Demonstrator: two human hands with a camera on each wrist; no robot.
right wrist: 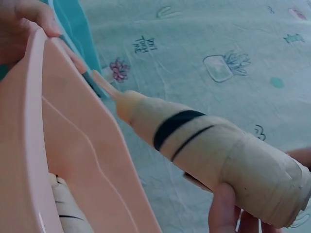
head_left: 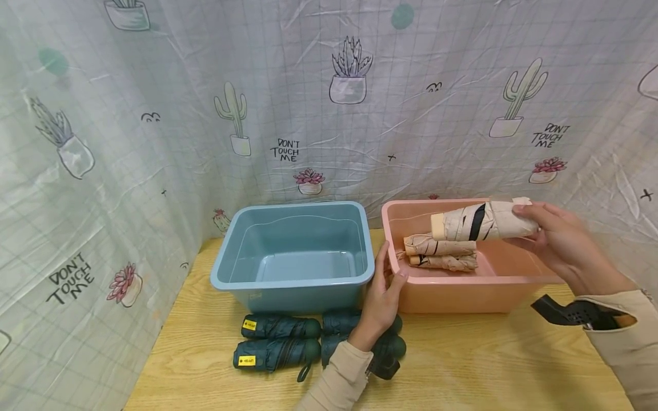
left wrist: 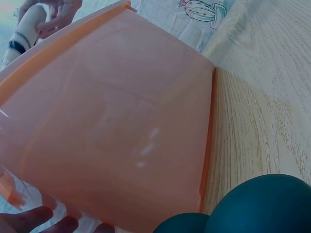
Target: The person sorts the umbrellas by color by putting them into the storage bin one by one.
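Note:
My right hand [head_left: 565, 242] grips a beige folded umbrella [head_left: 488, 220] with a black stripe by its right end, above the pink bin [head_left: 462, 297]. In the right wrist view the same umbrella [right wrist: 214, 155] tilts, its pale handle and strap pointing up-left. Two more beige folded umbrellas [head_left: 444, 246] lie inside the pink bin at its left side. My left hand [head_left: 381, 299] holds that bin at its front left corner, with the thumb at the rim and fingers along the outer side. In the left wrist view, fingertips [left wrist: 63, 224] show beside the pink wall.
An empty light blue bin [head_left: 293, 297] stands left of the pink one. Several dark green folded umbrellas [head_left: 275, 353] lie in front of it on the wooden table [head_left: 195, 348], some partly behind my left arm. A patterned curtain [head_left: 319, 131] hangs behind.

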